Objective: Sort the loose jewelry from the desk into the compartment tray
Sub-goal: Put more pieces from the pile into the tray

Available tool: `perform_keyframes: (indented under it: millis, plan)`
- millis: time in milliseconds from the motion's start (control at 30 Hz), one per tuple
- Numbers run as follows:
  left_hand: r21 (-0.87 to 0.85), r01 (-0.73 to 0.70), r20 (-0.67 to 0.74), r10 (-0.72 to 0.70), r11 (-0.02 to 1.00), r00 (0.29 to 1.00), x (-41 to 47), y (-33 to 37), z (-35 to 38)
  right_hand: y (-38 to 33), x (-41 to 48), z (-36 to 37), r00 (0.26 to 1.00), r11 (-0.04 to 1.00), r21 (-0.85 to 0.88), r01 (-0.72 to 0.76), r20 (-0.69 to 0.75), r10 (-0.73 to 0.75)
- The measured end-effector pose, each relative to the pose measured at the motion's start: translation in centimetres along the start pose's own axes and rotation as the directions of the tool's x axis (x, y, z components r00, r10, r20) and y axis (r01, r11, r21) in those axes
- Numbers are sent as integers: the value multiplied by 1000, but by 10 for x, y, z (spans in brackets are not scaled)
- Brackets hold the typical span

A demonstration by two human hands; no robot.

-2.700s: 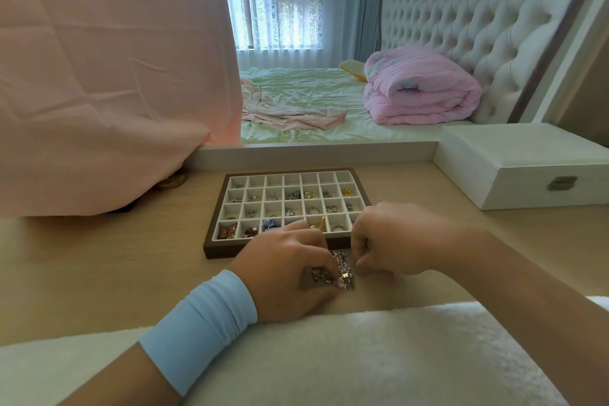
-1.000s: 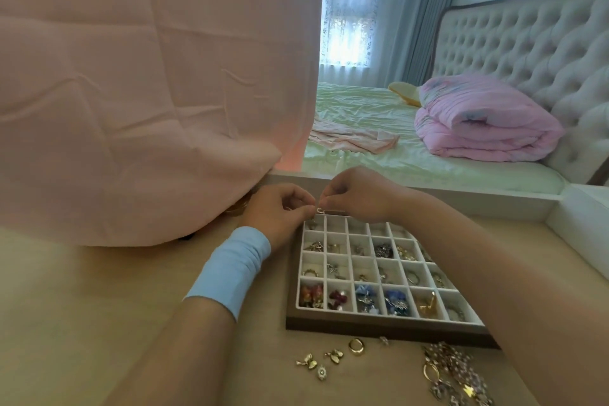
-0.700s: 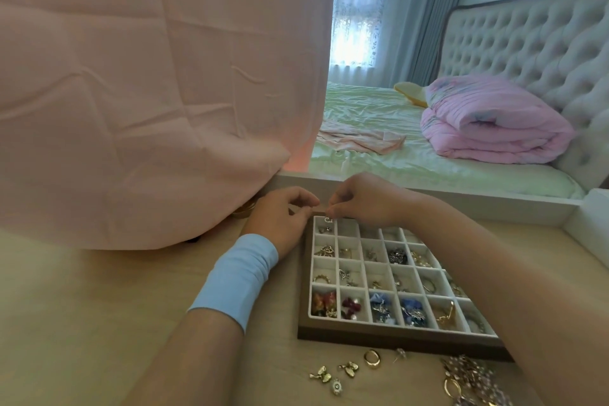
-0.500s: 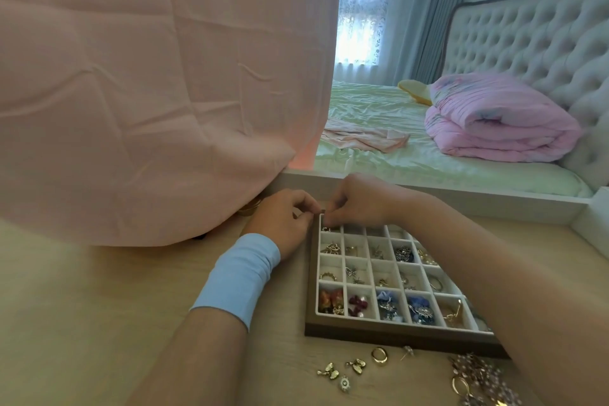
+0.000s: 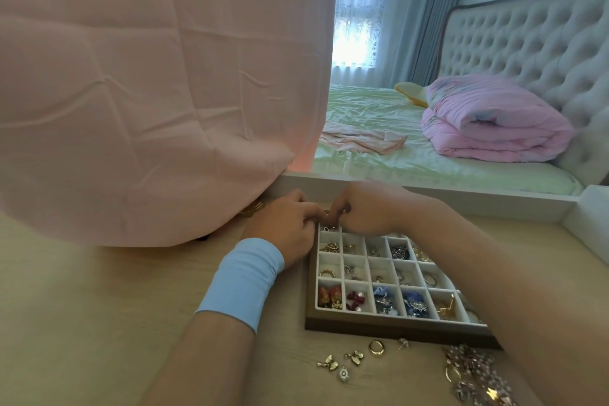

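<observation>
**Left hand [image 5: 283, 227] and right hand [image 5: 362, 208] have sunk to the far-left corner of the compartment tray [image 5: 379, 328]**

Both curl into a meeting pinch over that cell; what they hold is too small to tell. Pink cloth [image 5: 148, 92] hangs close on the left, with a white ledge [image 5: 461, 198] just beyond. Gold ring [image 5: 375, 347], charms [image 5: 329, 362] and a pinkish tangle [image 5: 474, 379] lie near the tray's dark front.

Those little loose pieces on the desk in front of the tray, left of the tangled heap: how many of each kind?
Gold bow-shaped charms: 2
Gold hoop ring: 1
Small pale stud: 1
White oval pendant: 1
Total: 5
</observation>
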State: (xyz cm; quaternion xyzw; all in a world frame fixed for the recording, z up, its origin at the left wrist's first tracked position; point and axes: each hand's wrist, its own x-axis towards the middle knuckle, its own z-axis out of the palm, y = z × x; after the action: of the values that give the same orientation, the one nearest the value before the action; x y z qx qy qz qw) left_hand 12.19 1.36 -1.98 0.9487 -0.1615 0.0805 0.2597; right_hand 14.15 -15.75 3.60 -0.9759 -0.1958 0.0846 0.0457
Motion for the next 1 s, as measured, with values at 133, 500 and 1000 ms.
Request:
perform_keyframes:
  millis: [133, 500, 1000]
  plan:
    - [102, -16, 22, 14, 995, 1000, -1, 6, -2, -2, -5, 1, 999, 1000, 13, 5, -35, -4]
    - [162, -131, -34, 138, 978, 990, -13, 45, -11, 21, -93, -15, 991, 981, 189, 44, -135, -18]
    - [121, -510, 60, 506, 852, 860, -105, 140, 31, 65, -220, 18, 987, 950, 310, 37, 135, -83]
